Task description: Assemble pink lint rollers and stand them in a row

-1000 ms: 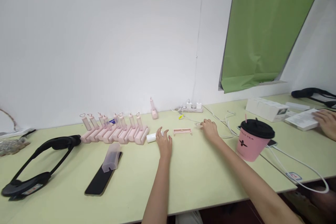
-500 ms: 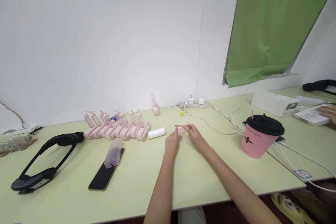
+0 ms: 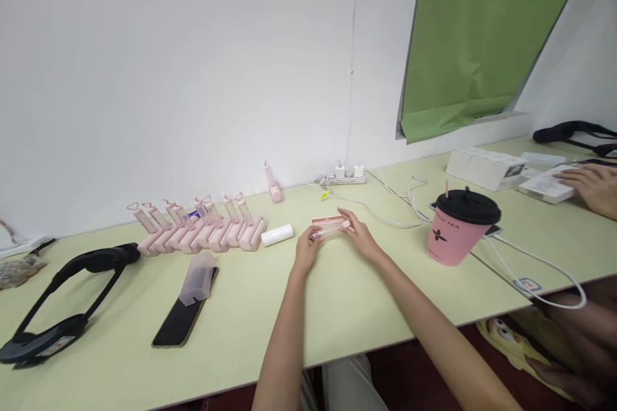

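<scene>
My left hand (image 3: 306, 250) and my right hand (image 3: 360, 237) are closed on the two ends of a clear tube with a pink cap (image 3: 330, 230), held level just above the table. The left fingers grip its clear end and the right fingers its pink end. Right behind the tube is a flat pink and brown piece (image 3: 326, 221); I cannot tell whether the hands touch it. To the left lies a white cylinder (image 3: 277, 235). Beyond that stands a row of pink pieces (image 3: 250, 235) with several clear, looped tubes leaning up from them. A single similar pink piece (image 3: 275, 192) sits near the wall.
A black phone (image 3: 174, 324) lies at left under a translucent sleeve (image 3: 198, 277), beside a black headband device (image 3: 72, 327). On the right are a pink cup (image 3: 456, 237), white cables (image 3: 405, 225), a power strip (image 3: 344, 180), a white box (image 3: 482, 168) and another person's hand (image 3: 595, 186).
The clear tube now shows between my hands, lifted in front of the flat pink piece. My hands have moved slightly apart. The whole view has shifted a little to the right.
</scene>
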A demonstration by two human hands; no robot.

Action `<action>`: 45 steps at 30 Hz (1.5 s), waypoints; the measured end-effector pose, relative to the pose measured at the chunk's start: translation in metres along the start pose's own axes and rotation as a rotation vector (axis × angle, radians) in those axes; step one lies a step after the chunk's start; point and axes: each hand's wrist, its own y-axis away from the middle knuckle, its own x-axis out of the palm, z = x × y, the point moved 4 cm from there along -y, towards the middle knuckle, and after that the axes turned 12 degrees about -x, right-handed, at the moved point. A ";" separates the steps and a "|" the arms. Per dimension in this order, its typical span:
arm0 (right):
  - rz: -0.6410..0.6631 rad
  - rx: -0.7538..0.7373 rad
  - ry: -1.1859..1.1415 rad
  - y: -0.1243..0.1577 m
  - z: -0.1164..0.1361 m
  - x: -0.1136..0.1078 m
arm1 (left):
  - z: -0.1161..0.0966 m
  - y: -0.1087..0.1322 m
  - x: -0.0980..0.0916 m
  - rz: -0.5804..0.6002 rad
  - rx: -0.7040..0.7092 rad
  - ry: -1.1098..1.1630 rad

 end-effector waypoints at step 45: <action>0.444 -0.093 0.818 0.010 0.002 0.010 | -0.012 0.015 0.011 0.002 -0.015 -0.663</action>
